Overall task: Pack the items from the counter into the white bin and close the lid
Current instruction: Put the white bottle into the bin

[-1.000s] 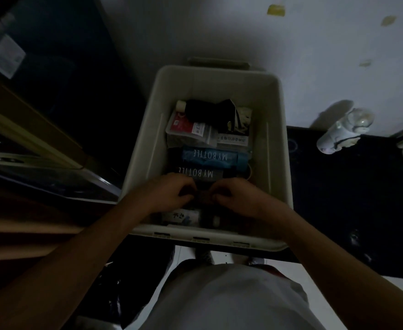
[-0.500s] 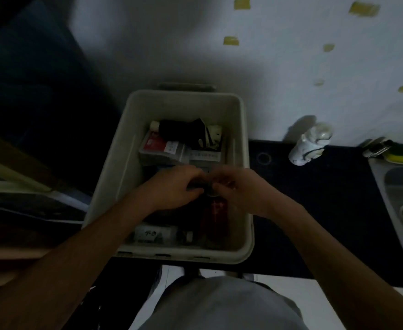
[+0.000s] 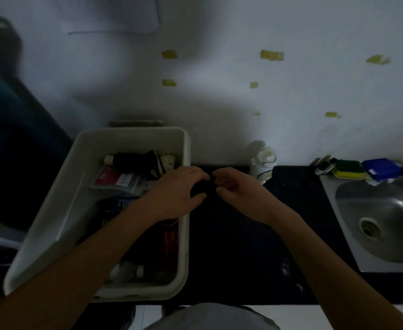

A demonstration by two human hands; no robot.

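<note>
The white bin (image 3: 52, 222) stands open at the left end of the black counter (image 3: 231, 246). Inside lie a black pouch (image 3: 129, 161), a red and white packet (image 3: 114, 179), a dark red bottle (image 3: 170, 236) and small white pieces near the front. My left hand (image 3: 176, 194) hovers over the bin's right rim with fingers curled; the dark gap under them may be an item or the counter. My right hand (image 3: 237, 191) is just right of it over the counter, loosely curled, fingertips almost touching the left. A white bottle (image 3: 263, 163) stands by the wall.
A steel sink (image 3: 381, 222) is set into the counter at the right. Behind it lie a yellow-green sponge (image 3: 348, 169) and a blue object (image 3: 381, 167). A grey strip (image 3: 136, 123) shows behind the bin against the white wall. Dark furniture fills the left.
Both hands rose out of the bin and moved right, to its right rim and the counter. The view swung up and right, bringing the sink into sight.
</note>
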